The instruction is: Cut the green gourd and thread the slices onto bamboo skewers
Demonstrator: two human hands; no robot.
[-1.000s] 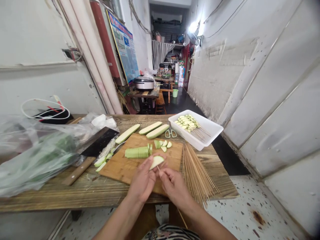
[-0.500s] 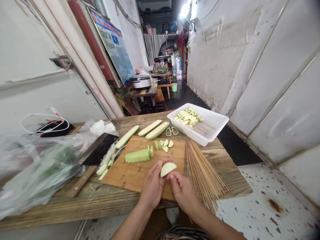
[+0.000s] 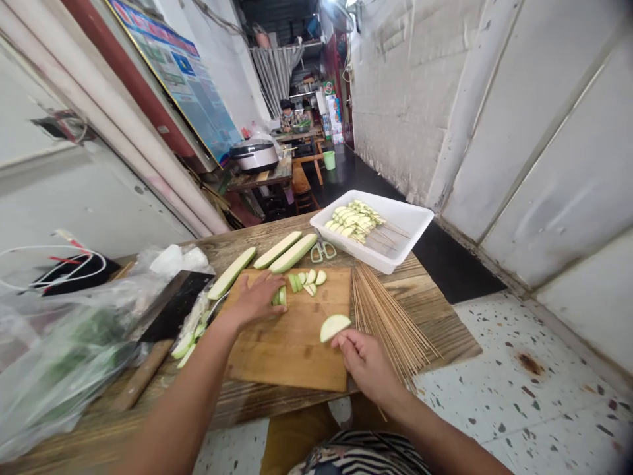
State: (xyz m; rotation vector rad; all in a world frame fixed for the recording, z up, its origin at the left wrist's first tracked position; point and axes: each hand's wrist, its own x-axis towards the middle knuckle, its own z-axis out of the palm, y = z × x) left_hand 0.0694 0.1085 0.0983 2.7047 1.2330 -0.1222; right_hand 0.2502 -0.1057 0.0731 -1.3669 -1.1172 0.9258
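My left hand (image 3: 258, 298) is over the row of sliced green pieces (image 3: 279, 297) on the wooden cutting board (image 3: 297, 349), its fingers apart and touching them; the palm hides most of the row. Pinched in my right hand (image 3: 366, 359), above the board's right side, is a skewer carrying a pale half-round slice (image 3: 335, 327); most of the stick is hidden in the fingers. Several small cut pieces (image 3: 310, 280) lie at the board's top. Behind the board rest long halved vegetables (image 3: 278, 250).
A bundle of bamboo skewers (image 3: 390, 320) lies right of the board. Behind it stands a white tray (image 3: 413, 244) with loaded skewers. Green-handled scissors (image 3: 323, 251), a cleaver (image 3: 175, 310) and plastic bags (image 3: 74, 349) surround the board. A person (image 3: 291, 117) sits far back.
My left hand has left the slice and moved left onto the row of cut pieces. My right hand still holds the skewered slice. The camera view has shifted.
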